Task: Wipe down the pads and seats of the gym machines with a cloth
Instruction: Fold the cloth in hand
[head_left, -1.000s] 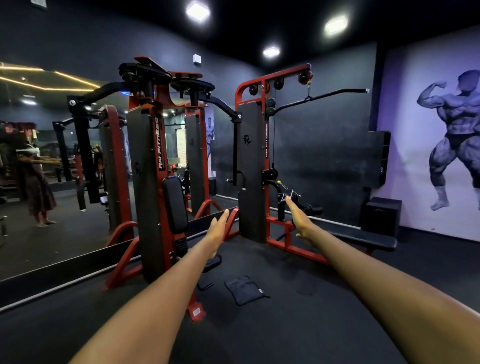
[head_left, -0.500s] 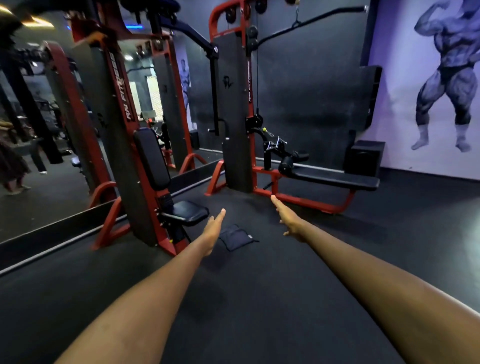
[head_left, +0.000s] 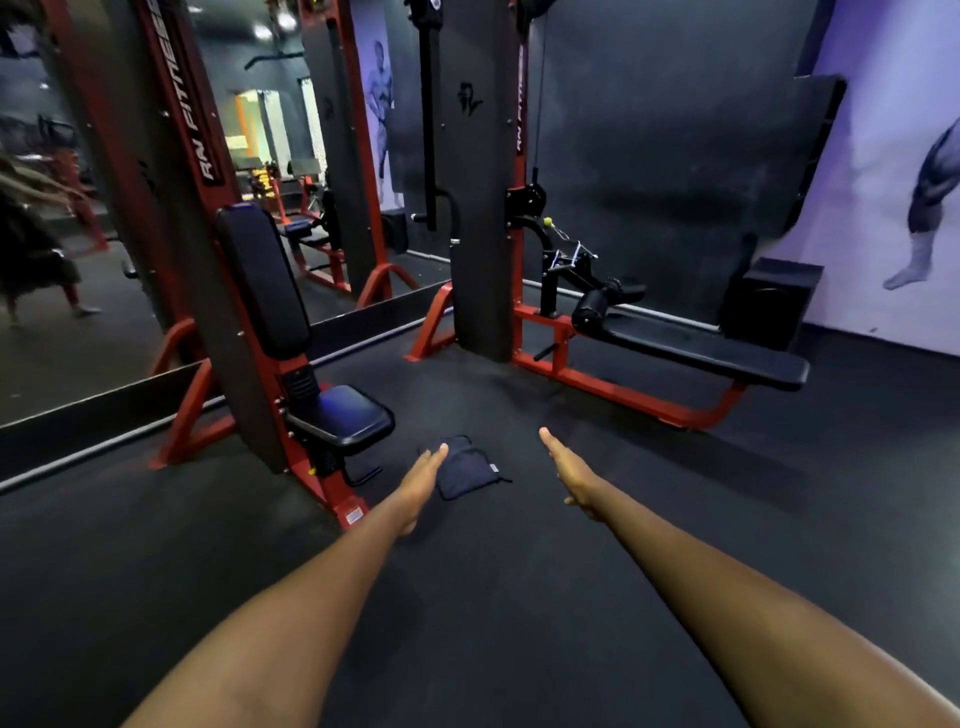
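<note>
A dark blue cloth (head_left: 467, 472) lies flat on the black floor between two red and black gym machines. My left hand (head_left: 422, 480) reaches out with straight fingers, its fingertips over the cloth's left edge; whether it touches the cloth is unclear. My right hand (head_left: 569, 470) is stretched out flat to the right of the cloth, holding nothing. The left machine has a black seat (head_left: 345, 414) and an upright back pad (head_left: 264, 278). The right machine has a long black bench (head_left: 701, 351) and a roller pad (head_left: 589, 315).
A wall mirror (head_left: 78, 291) with a low ledge runs along the left and reflects a person. A black box (head_left: 774, 301) stands by the mural wall at the right. The red machine bases (head_left: 613, 387) stick out onto the floor.
The view has tilted down and moved closer to the machines. Both outstretched hands have dropped toward the floor, and the left hand now reaches the cloth's edge.
</note>
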